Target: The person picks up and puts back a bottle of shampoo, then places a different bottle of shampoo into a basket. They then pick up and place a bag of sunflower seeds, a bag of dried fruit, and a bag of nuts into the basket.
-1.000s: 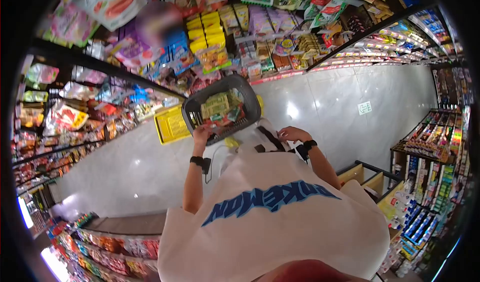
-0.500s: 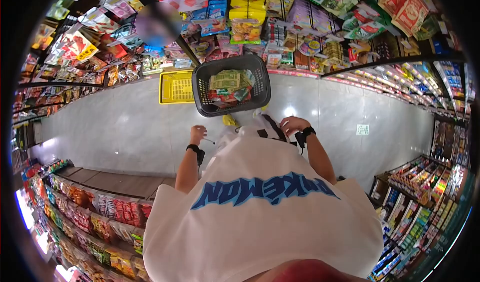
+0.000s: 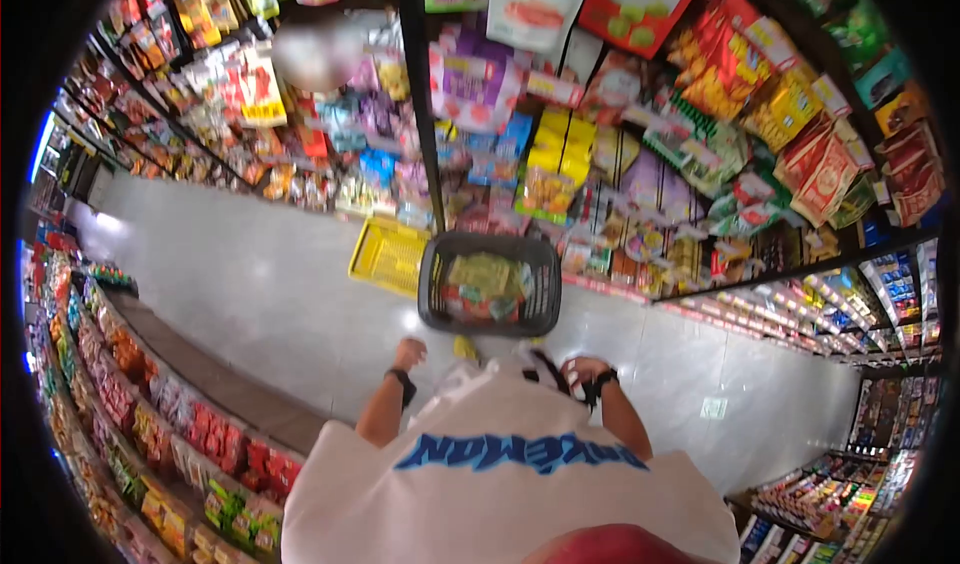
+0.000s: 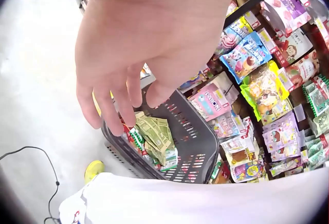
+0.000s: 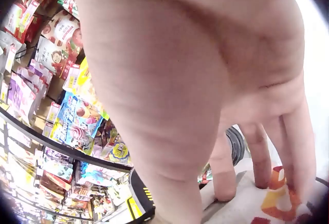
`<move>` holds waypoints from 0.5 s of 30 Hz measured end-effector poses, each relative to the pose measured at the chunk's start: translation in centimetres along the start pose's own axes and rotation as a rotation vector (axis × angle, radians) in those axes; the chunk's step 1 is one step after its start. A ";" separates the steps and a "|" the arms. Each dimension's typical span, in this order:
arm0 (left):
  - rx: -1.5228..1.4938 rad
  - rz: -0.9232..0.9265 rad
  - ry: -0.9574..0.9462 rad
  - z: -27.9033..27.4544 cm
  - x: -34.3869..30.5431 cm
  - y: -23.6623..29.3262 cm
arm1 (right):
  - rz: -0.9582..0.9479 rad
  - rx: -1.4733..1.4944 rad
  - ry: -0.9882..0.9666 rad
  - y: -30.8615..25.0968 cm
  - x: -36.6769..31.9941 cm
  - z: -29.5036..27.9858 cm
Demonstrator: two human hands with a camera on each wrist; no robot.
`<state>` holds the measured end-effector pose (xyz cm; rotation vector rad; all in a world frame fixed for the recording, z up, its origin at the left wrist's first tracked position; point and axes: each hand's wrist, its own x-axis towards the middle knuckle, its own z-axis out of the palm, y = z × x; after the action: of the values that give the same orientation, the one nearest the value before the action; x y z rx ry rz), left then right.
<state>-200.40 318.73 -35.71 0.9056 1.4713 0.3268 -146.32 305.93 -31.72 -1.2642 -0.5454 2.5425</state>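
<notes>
A dark grey basket [image 3: 490, 326] stands on the floor before the person, holding yellow-green packets [image 3: 486, 274] and red and green packs beneath them. In the head view the left hand [image 3: 408, 352] hangs empty on the near left side of the basket. The left wrist view shows that hand [image 4: 149, 44] with loosely bent fingers, overlapping the basket [image 4: 193, 131] in the picture. Beside the white shirt [image 3: 500, 504] is the right hand [image 3: 582, 369]. In the right wrist view its fingers [image 5: 259, 157] hang relaxed over white printed cloth [image 5: 262, 203]; whether they touch it I cannot tell.
A yellow basket [image 3: 385, 256] adjoins the grey one on its left. Shelves of hanging snack bags [image 3: 555, 164] rise behind both. Another snack shelf [image 3: 215, 434] curves along the near left, with grey floor [image 3: 230, 254] between. A thin cable [image 4: 49, 170] trails on the left.
The left hand has come away from the basket's near rim toward the body. The right hand has stayed beside the shirt. The head view has shifted, showing more of the shelves beyond the basket.
</notes>
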 end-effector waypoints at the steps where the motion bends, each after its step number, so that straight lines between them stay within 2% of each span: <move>1: -0.096 0.092 -0.037 -0.1 0.5 -0.5 | -0.089 -0.208 -0.016 0.5 0.7 -0.6; 3: -0.088 0.144 -0.019 0.4 1.2 0.3 | -0.275 -0.635 0.011 1.8 2.4 -2.3; 4: -0.098 0.104 -0.034 0.6 1.8 0.6 | -0.225 -0.449 0.072 0.5 1.1 -0.4; 6: -0.063 0.031 -0.007 1.3 2.2 1.8 | 0.128 -0.295 0.224 -2.2 -0.3 2.4; 9: -0.015 -0.038 0.001 2.0 2.0 3.5 | 0.149 -0.368 0.179 -3.6 -0.8 3.8; 12: 0.029 -0.115 0.008 2.3 2.2 4.2 | 0.220 -0.386 0.278 -3.8 -0.8 4.6; 15: 0.061 -0.155 0.011 2.4 1.8 4.6 | 0.164 -0.319 0.306 -2.3 0.0 3.1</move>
<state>-196.38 322.14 -34.13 0.8336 1.5584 0.1738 -148.70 307.31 -29.01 -1.8385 -0.8287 2.3815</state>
